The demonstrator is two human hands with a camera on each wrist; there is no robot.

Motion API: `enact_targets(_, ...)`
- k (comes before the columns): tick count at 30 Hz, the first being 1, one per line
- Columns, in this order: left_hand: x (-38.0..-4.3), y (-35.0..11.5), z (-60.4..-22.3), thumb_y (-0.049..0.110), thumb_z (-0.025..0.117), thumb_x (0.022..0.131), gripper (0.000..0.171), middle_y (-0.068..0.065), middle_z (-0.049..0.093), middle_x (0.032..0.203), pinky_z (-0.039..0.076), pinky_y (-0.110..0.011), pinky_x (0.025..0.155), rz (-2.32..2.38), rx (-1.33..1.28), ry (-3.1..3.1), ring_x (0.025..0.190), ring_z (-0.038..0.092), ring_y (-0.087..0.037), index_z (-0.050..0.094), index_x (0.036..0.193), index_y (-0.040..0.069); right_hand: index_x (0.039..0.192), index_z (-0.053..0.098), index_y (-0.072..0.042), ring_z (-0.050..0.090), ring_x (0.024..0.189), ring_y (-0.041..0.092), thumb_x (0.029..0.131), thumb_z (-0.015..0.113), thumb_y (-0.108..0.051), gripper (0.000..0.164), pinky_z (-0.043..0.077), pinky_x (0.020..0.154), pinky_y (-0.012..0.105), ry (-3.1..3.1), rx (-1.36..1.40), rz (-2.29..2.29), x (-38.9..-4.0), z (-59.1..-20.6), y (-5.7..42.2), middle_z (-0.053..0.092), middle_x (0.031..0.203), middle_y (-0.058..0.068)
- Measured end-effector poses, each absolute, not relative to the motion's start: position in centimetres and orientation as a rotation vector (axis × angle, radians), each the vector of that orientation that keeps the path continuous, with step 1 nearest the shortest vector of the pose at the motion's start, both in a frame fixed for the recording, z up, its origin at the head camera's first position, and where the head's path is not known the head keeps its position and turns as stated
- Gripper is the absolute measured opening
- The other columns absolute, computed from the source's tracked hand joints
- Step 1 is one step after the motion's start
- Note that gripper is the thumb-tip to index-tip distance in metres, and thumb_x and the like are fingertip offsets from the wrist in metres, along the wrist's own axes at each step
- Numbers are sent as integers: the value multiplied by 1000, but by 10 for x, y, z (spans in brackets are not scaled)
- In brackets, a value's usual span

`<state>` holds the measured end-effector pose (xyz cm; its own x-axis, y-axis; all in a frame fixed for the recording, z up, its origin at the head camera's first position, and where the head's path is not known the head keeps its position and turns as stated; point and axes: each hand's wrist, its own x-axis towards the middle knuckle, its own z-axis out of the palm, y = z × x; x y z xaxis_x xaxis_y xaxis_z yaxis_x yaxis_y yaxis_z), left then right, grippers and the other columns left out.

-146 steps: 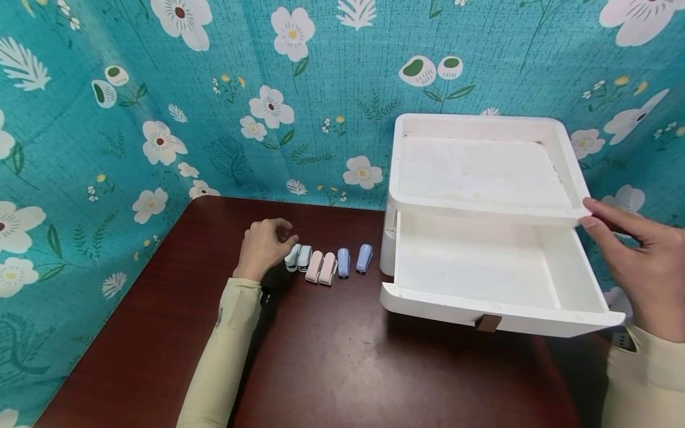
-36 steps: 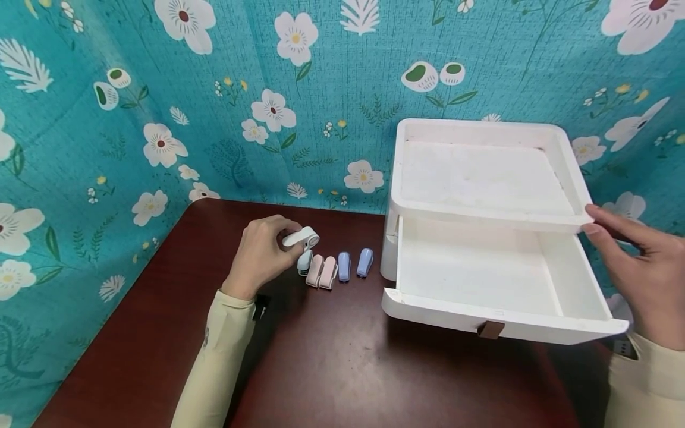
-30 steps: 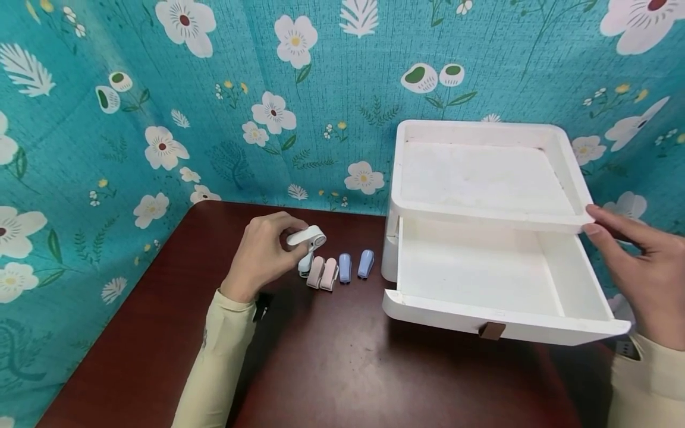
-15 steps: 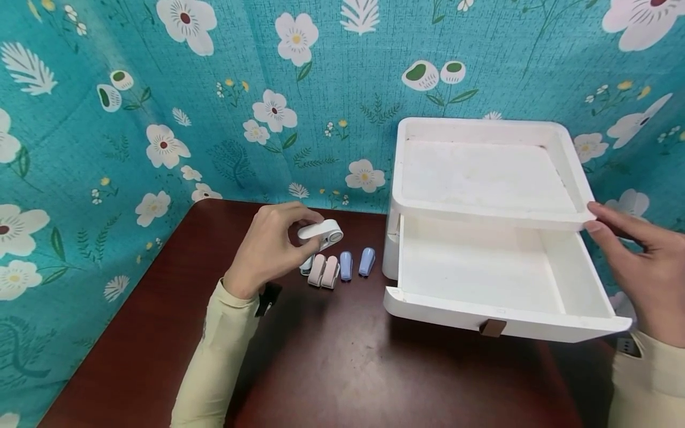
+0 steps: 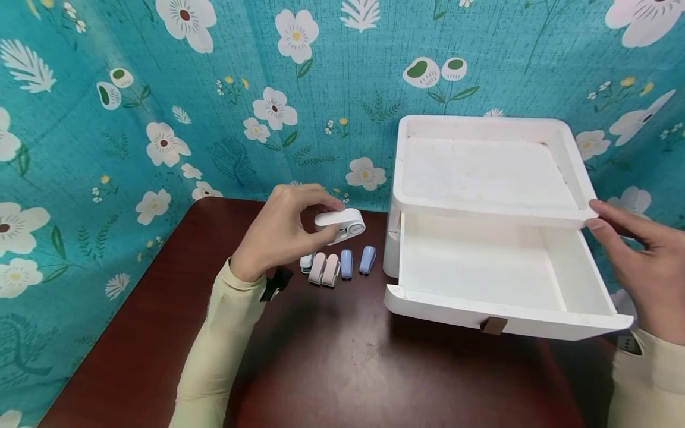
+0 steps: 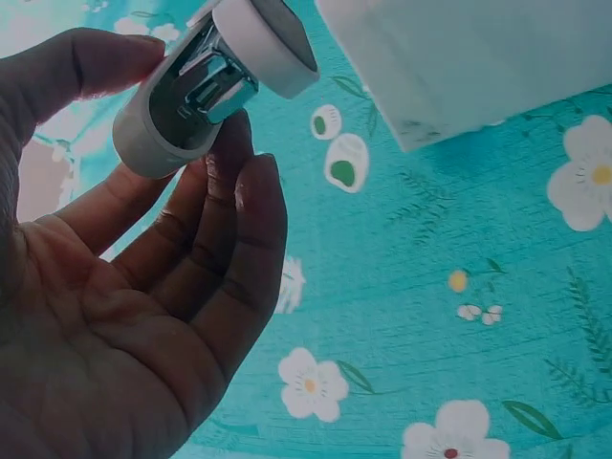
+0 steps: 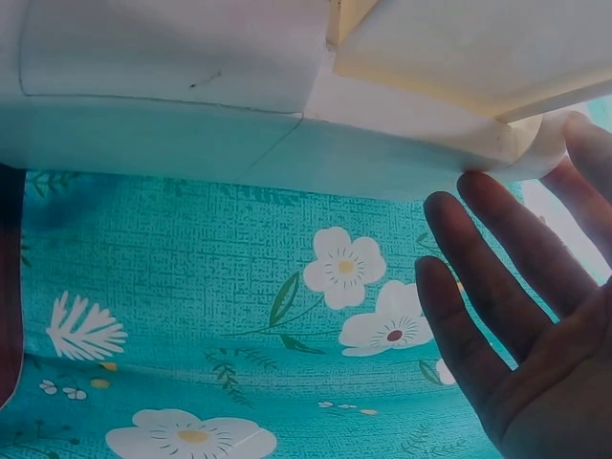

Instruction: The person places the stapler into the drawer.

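My left hand [image 5: 291, 229] pinches a white mini stapler [image 5: 350, 224] between thumb and fingers, raised over the row on the table. In the left wrist view the stapler's hollow underside [image 6: 191, 105] and metal workings face the camera. Beneath it lie a pale mint stapler [image 5: 307, 263], partly hidden by the hand, two pink staplers [image 5: 323, 269] side by side, and two blue staplers [image 5: 357, 261] set apart. My right hand [image 5: 642, 255] holds the front right corner of a white drawer unit [image 5: 492, 213] between thumb and fingertip; its other fingers extend along the side in the right wrist view.
The unit's drawer [image 5: 476, 276] is pulled out, nothing inside, with a brown pull tab [image 5: 493, 325] on its front. A shallow tray [image 5: 481, 169] forms the unit's top. Dark red-brown table [image 5: 332, 368] below; a teal floral cloth [image 5: 214, 119] hangs behind and at the left.
My left hand has picked the white stapler from the left end of the row, lifted it and carried it right toward the drawer unit. My right hand stays at the unit's corner.
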<state>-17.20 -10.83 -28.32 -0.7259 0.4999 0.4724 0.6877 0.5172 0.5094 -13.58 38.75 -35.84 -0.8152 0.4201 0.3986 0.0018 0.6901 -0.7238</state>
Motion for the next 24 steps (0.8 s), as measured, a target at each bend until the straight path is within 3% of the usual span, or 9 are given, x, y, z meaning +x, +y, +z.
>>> enact_targets(7,-173,-96,-267,10,76,87,18,2,77,98,57,-25,69,-1034,-1070,-2461,82,65,-6,79,104,10,137,69,-32,58,119,-11,101,69,-25,36,43,113,34,-2346,-341,1025,-135,-362,387,64,142,-20)
enact_targets(17,-173,-82,-249,12,78,86,20,-3,78,98,58,-29,78,-1046,-1124,-2426,84,67,-10,80,105,7,136,68,-33,59,121,-9,102,68,-25,36,42,114,35,-2341,-350,1048,-136,-366,387,63,144,-20)
enact_targets(24,-173,-70,-240,8,73,86,17,-1,76,96,57,-26,75,-1042,-1217,-2350,79,64,-5,80,101,7,134,71,-28,59,114,-14,101,69,-19,34,46,107,22,-2296,-241,1029,-138,-365,390,65,140,-20)
